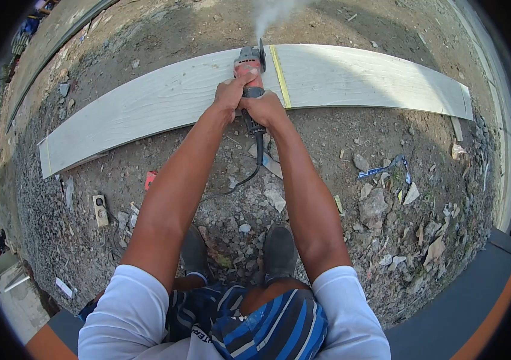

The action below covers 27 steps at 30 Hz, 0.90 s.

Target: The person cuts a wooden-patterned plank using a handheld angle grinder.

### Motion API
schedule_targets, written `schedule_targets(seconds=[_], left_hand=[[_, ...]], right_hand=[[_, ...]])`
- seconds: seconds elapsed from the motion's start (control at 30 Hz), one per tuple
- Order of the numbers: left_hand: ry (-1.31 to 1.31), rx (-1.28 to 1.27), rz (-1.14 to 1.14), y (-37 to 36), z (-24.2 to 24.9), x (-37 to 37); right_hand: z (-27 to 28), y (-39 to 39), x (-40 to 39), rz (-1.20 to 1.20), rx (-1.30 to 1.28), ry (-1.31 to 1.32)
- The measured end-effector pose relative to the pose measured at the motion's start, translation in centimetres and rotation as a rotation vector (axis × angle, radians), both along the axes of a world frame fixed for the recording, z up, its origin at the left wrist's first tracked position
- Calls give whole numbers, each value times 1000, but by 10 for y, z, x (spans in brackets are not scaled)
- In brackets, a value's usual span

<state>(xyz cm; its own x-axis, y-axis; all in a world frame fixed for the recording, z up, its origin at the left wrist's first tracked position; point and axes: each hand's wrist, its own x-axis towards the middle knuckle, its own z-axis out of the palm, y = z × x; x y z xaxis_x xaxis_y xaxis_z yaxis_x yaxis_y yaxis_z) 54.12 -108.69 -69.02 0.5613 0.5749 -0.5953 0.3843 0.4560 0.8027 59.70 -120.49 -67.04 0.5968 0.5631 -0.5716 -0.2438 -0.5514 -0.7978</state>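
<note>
Grips red angle grinder (pixel 248 66) with left hand (pixel 229 95) closed around its body and right hand (pixel 265 111) closed around its rear part; holds it over pale board (pixel 147 93) on stony ground (pixel 387 135), disc (pixel 262 55) at the far edge, just left of yellow strip (pixel 280 75); throws pale dust (pixel 270 15) beyond; trails black cord (pixel 260 153) below

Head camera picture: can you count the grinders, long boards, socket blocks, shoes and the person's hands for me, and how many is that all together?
red grinder: 1
long pale board: 1
socket block: 1
dark shoes: 2
hands, left hand and right hand: 2
Total: 7
</note>
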Motion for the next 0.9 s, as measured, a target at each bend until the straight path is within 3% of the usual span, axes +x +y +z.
schedule_targets(seconds=[0.9], left_hand=[[27, -1, -12, 0, 1, -1]], right_hand=[[1, -3, -2, -2, -5, 7]])
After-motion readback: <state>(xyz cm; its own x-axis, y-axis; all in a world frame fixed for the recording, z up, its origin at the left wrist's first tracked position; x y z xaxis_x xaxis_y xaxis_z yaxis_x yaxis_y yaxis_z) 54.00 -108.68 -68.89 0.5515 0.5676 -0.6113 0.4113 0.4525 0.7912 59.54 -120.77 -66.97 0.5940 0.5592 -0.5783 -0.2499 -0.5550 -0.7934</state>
